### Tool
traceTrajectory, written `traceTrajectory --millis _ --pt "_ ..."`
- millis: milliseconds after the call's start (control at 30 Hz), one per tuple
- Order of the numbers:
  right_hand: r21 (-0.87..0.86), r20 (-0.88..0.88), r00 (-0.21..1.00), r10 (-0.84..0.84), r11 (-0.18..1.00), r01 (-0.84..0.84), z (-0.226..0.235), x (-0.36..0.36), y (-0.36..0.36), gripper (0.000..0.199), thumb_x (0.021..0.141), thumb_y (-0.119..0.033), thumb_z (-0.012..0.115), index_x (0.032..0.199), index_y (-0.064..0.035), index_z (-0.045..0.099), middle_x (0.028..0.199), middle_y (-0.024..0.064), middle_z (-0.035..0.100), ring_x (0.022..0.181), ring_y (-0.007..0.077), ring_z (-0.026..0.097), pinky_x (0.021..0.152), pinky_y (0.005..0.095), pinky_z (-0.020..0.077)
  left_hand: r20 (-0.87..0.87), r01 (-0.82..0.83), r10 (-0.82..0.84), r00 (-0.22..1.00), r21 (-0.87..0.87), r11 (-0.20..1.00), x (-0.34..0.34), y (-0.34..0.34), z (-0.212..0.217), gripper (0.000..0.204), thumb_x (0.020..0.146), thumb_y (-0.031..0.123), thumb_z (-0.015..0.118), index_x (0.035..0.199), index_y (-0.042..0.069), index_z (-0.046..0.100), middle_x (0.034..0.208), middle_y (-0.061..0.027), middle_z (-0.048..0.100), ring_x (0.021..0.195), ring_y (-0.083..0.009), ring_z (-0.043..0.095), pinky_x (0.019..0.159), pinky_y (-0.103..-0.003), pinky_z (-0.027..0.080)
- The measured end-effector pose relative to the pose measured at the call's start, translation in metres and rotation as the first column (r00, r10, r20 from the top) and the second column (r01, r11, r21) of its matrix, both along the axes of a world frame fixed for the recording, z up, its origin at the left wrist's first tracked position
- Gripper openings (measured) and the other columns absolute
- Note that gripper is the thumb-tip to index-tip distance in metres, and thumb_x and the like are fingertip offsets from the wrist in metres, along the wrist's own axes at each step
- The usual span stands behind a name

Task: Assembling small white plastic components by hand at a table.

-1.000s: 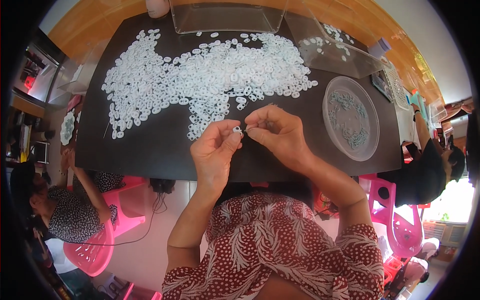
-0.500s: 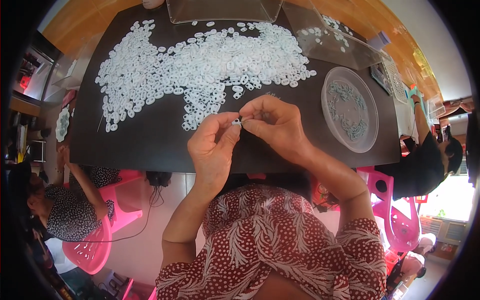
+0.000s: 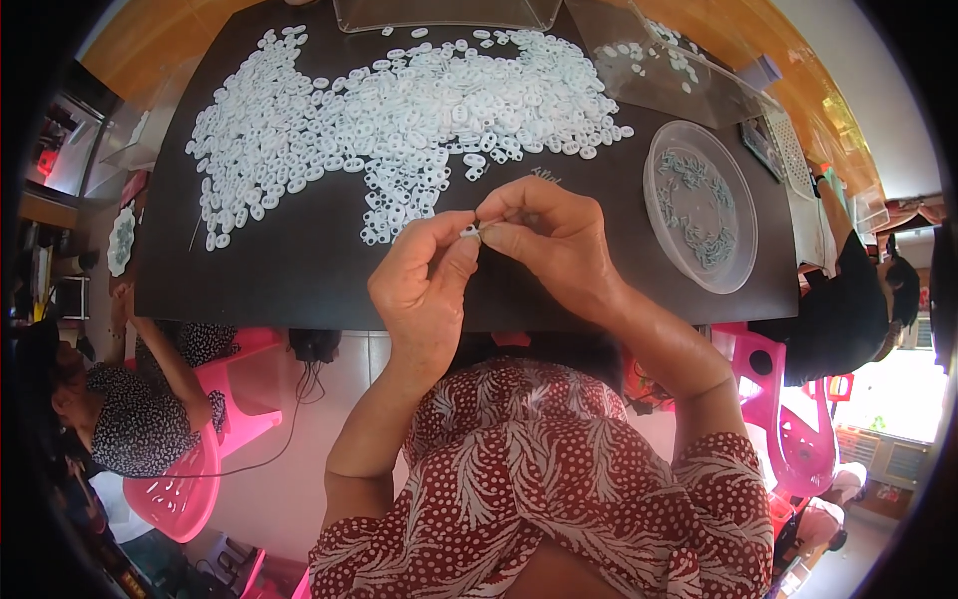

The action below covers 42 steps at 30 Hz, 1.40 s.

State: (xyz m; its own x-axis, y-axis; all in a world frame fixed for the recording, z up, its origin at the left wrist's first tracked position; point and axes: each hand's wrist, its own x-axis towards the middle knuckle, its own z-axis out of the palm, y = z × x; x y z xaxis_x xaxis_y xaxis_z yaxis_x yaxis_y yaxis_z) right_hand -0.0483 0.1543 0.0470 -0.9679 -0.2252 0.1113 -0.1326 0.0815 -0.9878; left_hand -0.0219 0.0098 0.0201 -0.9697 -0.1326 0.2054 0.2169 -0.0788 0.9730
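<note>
My left hand point(image 3: 424, 285) and my right hand point(image 3: 549, 240) meet above the front of the black table point(image 3: 289, 280). Between their fingertips they pinch one small white plastic piece point(image 3: 469, 231); both thumbs and forefingers close on it. Just beyond the hands lies a wide spread of several small white ring-shaped pieces point(image 3: 399, 105), covering the table's middle and far left.
A round clear plastic dish point(image 3: 701, 205) with several small greyish parts sits at the right. Clear plastic boxes point(image 3: 444, 12) stand at the far edge. One person sits on a pink chair point(image 3: 205, 454) at the left, another person in black point(image 3: 843, 299) at the right.
Both hands stay together on the small piece; they have shifted slightly nearer and lower in the picture as the view moved. The pile has not changed.
</note>
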Motion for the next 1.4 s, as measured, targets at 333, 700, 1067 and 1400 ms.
traceTrajectory --millis 333,700,1067,1400 --pt "0.243 -0.124 0.992 0.014 0.97 0.017 -0.004 0.005 -0.004 0.005 0.082 -0.001 0.059 0.086 -0.0019 0.058 0.078 0.009 0.056 0.074 0.0216 0.053 0.067 0.0318 0.0436 -0.041 -0.045 0.043 0.998 -0.034 0.998 0.006 -0.001 -0.008 0.028 0.085 -0.001 0.065 0.113 -0.002 0.06 0.081 0.0003 0.055 0.071 -0.0058 0.051 0.064 -0.018 0.045" --pt "0.292 -0.146 0.989 0.017 0.956 0.027 -0.008 0.007 -0.003 0.004 0.082 -0.002 0.058 0.085 -0.0006 0.059 0.079 0.0095 0.057 0.075 0.0228 0.055 0.068 0.0333 0.0453 -0.003 -0.016 0.016 1.0 -0.023 1.0 0.005 -0.001 -0.013 0.024 0.084 -0.003 0.063 0.108 -0.002 0.061 0.086 -0.0029 0.06 0.073 -0.0078 0.053 0.065 -0.022 0.046" --pt "0.083 0.043 0.999 -0.021 0.996 0.017 -0.009 0.009 -0.002 0.007 0.085 -0.003 0.06 0.088 0.0023 0.061 0.081 0.0044 0.061 0.076 0.0085 0.054 0.068 0.0252 0.0457 0.017 0.025 -0.026 1.0 0.05 0.998 0.006 -0.001 -0.014 0.028 0.085 -0.002 0.065 0.112 -0.002 0.06 0.086 -0.0016 0.057 0.073 -0.007 0.053 0.066 -0.019 0.047" --pt "0.247 -0.133 0.991 -0.004 0.968 0.037 -0.021 0.009 -0.007 0.004 0.083 -0.001 0.058 0.086 0.0008 0.059 0.082 0.0073 0.06 0.074 0.0139 0.056 0.066 0.0278 0.0455 -0.16 -0.068 0.031 0.987 -0.23 0.971 0.006 -0.004 -0.016 0.024 0.085 0.0 0.065 0.109 -0.002 0.062 0.083 -0.0014 0.057 0.071 -0.0066 0.051 0.064 -0.019 0.046"
